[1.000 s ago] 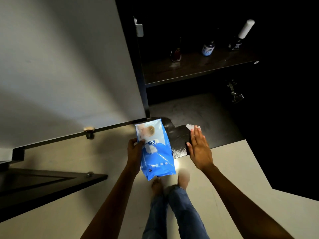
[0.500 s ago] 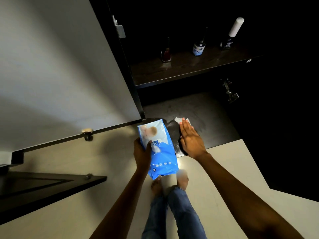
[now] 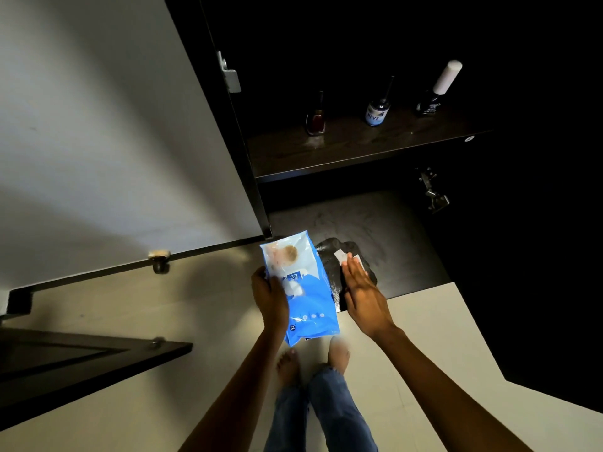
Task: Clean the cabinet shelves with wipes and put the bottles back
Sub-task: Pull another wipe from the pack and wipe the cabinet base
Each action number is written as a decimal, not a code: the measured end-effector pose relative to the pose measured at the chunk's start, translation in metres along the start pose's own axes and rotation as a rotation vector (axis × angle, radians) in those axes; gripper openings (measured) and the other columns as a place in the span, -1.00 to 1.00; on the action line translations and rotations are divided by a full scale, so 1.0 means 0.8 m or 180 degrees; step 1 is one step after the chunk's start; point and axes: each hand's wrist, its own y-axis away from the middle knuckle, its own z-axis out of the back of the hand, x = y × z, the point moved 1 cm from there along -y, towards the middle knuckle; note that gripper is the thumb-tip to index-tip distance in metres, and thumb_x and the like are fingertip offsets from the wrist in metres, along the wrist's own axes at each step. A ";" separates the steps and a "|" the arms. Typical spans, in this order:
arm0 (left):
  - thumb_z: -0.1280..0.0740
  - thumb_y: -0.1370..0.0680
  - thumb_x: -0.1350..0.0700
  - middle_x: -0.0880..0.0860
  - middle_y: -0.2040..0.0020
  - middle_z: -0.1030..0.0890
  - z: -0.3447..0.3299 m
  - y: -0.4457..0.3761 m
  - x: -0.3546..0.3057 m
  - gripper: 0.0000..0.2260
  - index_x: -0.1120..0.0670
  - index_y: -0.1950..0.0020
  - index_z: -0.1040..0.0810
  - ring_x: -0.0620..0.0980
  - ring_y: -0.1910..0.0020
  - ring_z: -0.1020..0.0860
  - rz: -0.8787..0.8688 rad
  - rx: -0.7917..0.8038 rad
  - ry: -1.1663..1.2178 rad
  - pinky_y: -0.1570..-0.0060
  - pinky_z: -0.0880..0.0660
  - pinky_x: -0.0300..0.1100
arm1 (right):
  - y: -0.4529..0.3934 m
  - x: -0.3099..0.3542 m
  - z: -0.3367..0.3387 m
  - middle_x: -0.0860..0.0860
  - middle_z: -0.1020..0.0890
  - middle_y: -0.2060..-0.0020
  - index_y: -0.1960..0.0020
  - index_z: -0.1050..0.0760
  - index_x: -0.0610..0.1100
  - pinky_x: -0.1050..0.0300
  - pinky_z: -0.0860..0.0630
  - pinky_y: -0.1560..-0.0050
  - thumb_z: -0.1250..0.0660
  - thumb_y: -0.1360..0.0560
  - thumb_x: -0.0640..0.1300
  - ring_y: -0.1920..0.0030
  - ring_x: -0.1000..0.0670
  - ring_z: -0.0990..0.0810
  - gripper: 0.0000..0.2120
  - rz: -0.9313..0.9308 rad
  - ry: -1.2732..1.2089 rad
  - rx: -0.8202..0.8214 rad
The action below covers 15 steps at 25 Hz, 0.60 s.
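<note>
My left hand (image 3: 270, 298) grips a blue pack of wipes (image 3: 301, 288) by its left edge, held over the floor in front of the cabinet. My right hand (image 3: 363, 293) lies flat, fingers together, pressing a white wipe (image 3: 342, 256) onto the dark bottom shelf (image 3: 385, 230); only the wipe's far corner shows past my fingertips. A wet dark patch surrounds the wipe. On the upper shelf (image 3: 359, 151) stand three small bottles: a dark red one (image 3: 316, 120), a blue-labelled one (image 3: 377, 112) and a black one with a white cap (image 3: 435, 96).
The open white cabinet door (image 3: 114, 141) swings out on the left, with a small knob (image 3: 159, 261) near its lower edge. Another dark door edge (image 3: 98, 357) juts in at lower left. A metal hinge (image 3: 432, 194) sits on the right wall. My bare feet stand on the pale floor (image 3: 424, 337).
My right hand slid the wipe leftward across the bottom shelf, toward the wipes pack. The left hand kept holding the pack almost still.
</note>
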 end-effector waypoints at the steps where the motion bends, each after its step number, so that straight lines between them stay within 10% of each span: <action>1: -0.19 -0.56 0.19 0.24 -0.18 -0.48 0.001 0.001 -0.003 -0.68 0.27 -0.29 -0.34 0.20 -0.19 -0.47 -0.0081 -0.0227 -0.0166 -0.08 -0.45 -0.13 | 0.003 0.004 0.000 -0.01 0.16 -0.48 -0.51 -0.02 -0.15 -0.08 -0.33 -0.40 -0.11 -0.53 -0.21 -0.52 -0.10 -0.01 -0.42 -0.0016 0.0026 0.0038; 5: -0.23 -0.47 0.20 0.23 -0.10 -0.48 0.011 0.001 -0.007 -0.67 0.25 -0.22 -0.44 0.03 -0.13 -0.41 -0.1145 -0.0730 -0.1089 -0.07 -0.31 -0.11 | 0.004 0.019 0.002 -0.12 0.09 -0.53 -0.52 0.01 -0.13 -0.03 -0.42 -0.27 -0.22 -0.53 -0.21 -0.42 -0.22 -0.26 -0.36 -0.0325 -0.0006 0.0135; 8: -0.10 -0.60 0.16 0.02 -0.13 -0.53 0.008 0.006 -0.031 -0.74 0.16 -0.19 -0.51 -0.29 -0.16 -0.43 -0.2160 -0.0069 -0.1747 -0.13 -0.42 -0.20 | -0.004 0.024 -0.001 -0.06 0.13 -0.52 -0.52 0.06 -0.15 0.01 -0.37 -0.35 -0.15 -0.58 -0.14 -0.50 -0.14 -0.14 -0.40 0.0041 -0.0079 0.0357; 11: -0.06 -0.59 0.05 0.18 -0.35 -0.43 -0.001 -0.013 -0.012 -0.64 0.10 -0.34 -0.40 0.12 -0.37 -0.36 -0.3346 0.1162 -0.2798 -0.33 -0.36 0.03 | -0.055 0.022 0.003 0.00 0.16 -0.51 -0.52 0.10 -0.12 0.03 -0.13 -0.50 -0.08 -0.59 -0.03 -0.51 0.02 0.11 -0.41 0.0372 -0.0138 0.0503; 15: -0.40 -0.44 0.10 0.27 -0.32 -0.45 -0.008 -0.023 -0.011 -0.56 0.13 -0.29 -0.48 0.26 -0.30 -0.43 -0.2934 0.1623 -0.3446 -0.21 -0.43 0.20 | -0.111 0.003 0.025 -0.05 0.11 -0.54 -0.53 0.07 -0.17 0.05 -0.08 -0.51 -0.11 -0.58 -0.19 -0.53 -0.01 0.10 -0.41 -0.0069 0.0009 0.0232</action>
